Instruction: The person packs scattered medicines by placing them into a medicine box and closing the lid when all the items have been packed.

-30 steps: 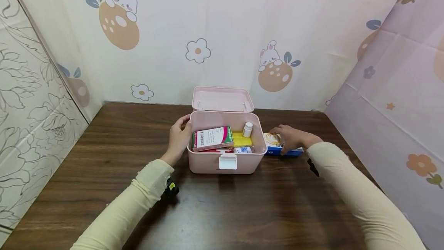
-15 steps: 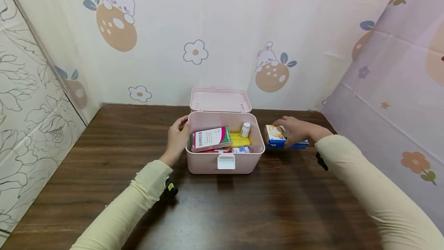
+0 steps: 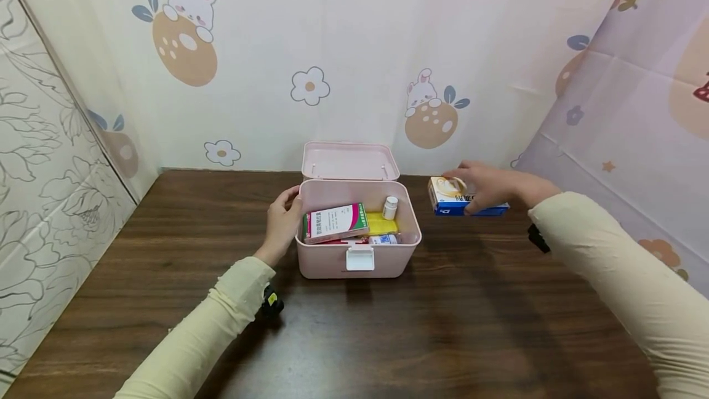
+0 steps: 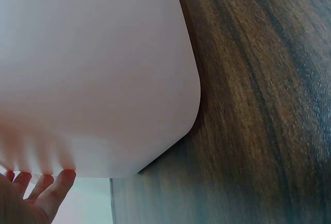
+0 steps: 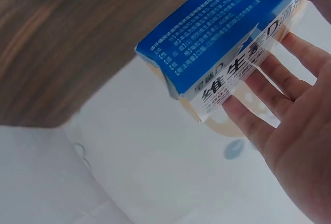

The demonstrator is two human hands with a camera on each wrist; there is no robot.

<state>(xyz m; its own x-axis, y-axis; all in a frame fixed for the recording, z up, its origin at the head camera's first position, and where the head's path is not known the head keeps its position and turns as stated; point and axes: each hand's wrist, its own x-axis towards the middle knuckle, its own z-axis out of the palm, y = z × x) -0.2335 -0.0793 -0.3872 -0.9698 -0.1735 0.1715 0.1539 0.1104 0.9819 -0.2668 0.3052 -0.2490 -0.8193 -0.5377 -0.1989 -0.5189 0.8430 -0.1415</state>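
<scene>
A pink lidded storage box (image 3: 354,261) stands on the table with its lid (image 3: 350,161) tipped back. My left hand (image 3: 281,223) is at its left side; in the left wrist view several fingertips (image 4: 65,176) touch the outer wall. My right hand (image 3: 484,185) holds a blue and white medicine carton (image 3: 445,196) above the table, right of the box. Thumb and fingers (image 5: 243,118) pinch it from opposite sides. Inside the box lie a green and magenta medicine carton (image 3: 335,221), a yellow packet (image 3: 381,224), a white bottle (image 3: 390,207) and a second bottle (image 3: 383,239), partly hidden.
A white latch (image 3: 360,258) hangs at the box's front. The dark wooden table (image 3: 354,337) meets a patterned curtain (image 3: 255,109) at the back, and more patterned cloth (image 3: 620,109) hangs along the right.
My right hand has raised the blue and white medicine carton off the table and carried it back and to the right, away from the box. My left hand stays at the box.
</scene>
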